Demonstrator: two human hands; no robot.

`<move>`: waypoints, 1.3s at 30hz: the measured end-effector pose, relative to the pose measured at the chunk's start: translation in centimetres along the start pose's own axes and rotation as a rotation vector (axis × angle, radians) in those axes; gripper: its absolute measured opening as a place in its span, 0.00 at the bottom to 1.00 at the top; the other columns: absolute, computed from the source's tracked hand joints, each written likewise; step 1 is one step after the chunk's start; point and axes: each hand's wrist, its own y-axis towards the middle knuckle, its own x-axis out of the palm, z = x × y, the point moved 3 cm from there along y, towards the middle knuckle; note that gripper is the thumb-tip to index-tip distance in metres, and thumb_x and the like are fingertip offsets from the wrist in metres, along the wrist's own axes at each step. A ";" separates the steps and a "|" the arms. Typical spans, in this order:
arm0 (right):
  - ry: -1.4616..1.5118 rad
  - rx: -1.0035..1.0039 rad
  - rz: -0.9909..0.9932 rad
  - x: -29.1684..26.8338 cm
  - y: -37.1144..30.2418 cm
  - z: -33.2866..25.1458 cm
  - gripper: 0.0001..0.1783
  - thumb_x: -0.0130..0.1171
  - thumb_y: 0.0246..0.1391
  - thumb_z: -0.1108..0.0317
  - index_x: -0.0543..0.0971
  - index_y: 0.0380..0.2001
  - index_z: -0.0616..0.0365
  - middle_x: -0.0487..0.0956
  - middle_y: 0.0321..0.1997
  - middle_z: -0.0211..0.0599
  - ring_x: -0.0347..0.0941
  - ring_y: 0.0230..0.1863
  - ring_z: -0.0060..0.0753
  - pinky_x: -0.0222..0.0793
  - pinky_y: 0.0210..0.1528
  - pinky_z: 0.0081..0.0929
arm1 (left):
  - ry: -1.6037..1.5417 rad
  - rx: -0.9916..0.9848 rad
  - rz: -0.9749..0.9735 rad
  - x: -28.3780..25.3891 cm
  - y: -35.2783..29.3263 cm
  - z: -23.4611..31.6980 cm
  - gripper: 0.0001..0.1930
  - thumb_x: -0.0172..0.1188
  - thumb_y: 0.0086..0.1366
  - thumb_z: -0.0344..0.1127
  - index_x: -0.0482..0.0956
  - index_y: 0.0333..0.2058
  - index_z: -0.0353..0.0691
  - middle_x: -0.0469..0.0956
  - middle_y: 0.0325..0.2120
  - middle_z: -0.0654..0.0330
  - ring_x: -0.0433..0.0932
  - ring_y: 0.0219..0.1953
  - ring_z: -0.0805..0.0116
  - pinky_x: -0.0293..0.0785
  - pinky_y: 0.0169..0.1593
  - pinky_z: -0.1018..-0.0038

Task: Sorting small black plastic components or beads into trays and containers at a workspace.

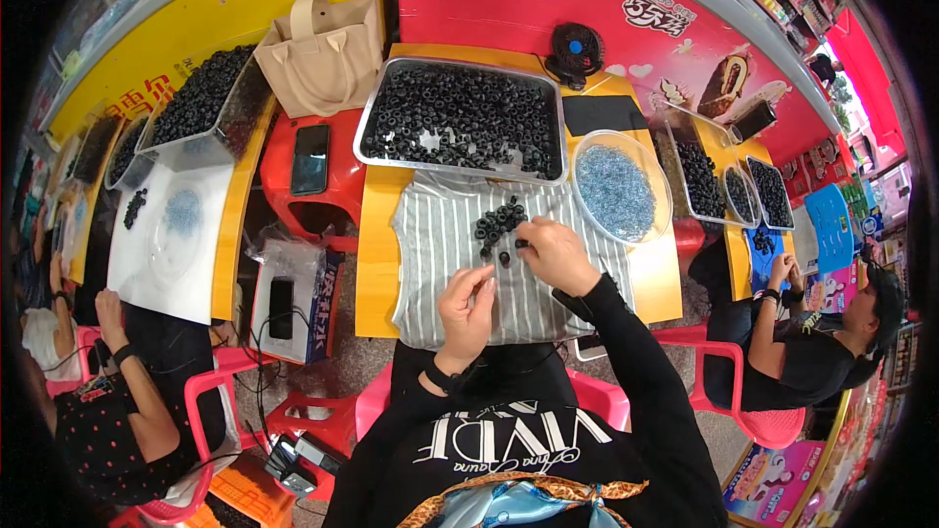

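A small heap of black ring-shaped parts (499,221) lies on a grey-and-white striped cloth (430,264) in front of me. My right hand (559,254) is at the heap's right edge, thumb and fingertips pinched on a small black part (522,243). One loose black part (505,258) sits just below the heap. My left hand (466,313) hovers nearer to me, fingers extended and thumb slightly apart, with nothing visible between them. Behind the cloth stands a metal tray (364,142) of similar black parts. To its right is a round clear tub (665,210) of tiny bluish translucent pieces.
A black fan (575,51) and a dark flat sheet (604,113) are at the table's back right. A phone (310,158) and a beige bag (328,59) rest on a red stool at left. People sit at neighbouring tables on both sides, with bins of black parts.
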 end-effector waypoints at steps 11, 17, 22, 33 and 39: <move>0.081 0.124 0.167 -0.8 -1.0 2.5 0.08 0.61 0.45 0.72 0.80 0.31 0.61 0.78 0.30 0.48 0.76 0.33 0.54 0.70 0.34 0.45 | 0.047 0.032 -0.009 0.2 0.0 -0.2 0.10 0.58 0.60 0.20 0.80 0.41 0.32 0.75 0.28 0.60 0.73 0.29 0.74 0.69 0.35 0.79; -0.021 0.094 0.050 0.6 0.6 2.2 0.06 0.62 0.44 0.70 0.78 0.28 0.58 0.77 0.30 0.47 0.75 0.33 0.56 0.70 0.37 0.48 | 0.082 0.046 -0.043 0.5 0.1 -0.2 0.09 0.58 0.62 0.20 0.80 0.41 0.32 0.74 0.29 0.63 0.71 0.30 0.78 0.67 0.35 0.82; 0.205 0.055 0.004 -2.6 -2.8 0.8 0.06 0.61 0.43 0.73 0.75 0.26 0.64 0.75 0.26 0.47 0.74 0.31 0.54 0.68 0.34 0.42 | 0.096 0.036 -0.056 0.4 0.0 0.3 0.09 0.58 0.62 0.20 0.80 0.41 0.32 0.74 0.29 0.63 0.70 0.29 0.79 0.66 0.34 0.82; 0.218 0.195 0.163 -1.4 -8.4 1.9 0.08 0.60 0.46 0.76 0.79 0.34 0.62 0.76 0.29 0.47 0.75 0.29 0.50 0.69 0.31 0.38 | -0.147 -0.030 -0.389 -0.3 0.9 9.2 0.12 0.57 0.56 0.17 0.80 0.40 0.29 0.77 0.31 0.55 0.77 0.33 0.67 0.71 0.40 0.75; 0.180 0.204 0.114 -1.6 -6.0 1.2 0.07 0.60 0.49 0.72 0.78 0.32 0.59 0.75 0.30 0.47 0.74 0.31 0.54 0.69 0.33 0.45 | -0.533 0.486 -0.915 1.0 1.2 22.4 0.10 0.61 0.59 0.31 0.77 0.41 0.38 0.82 0.40 0.50 0.81 0.31 0.53 0.71 0.27 0.64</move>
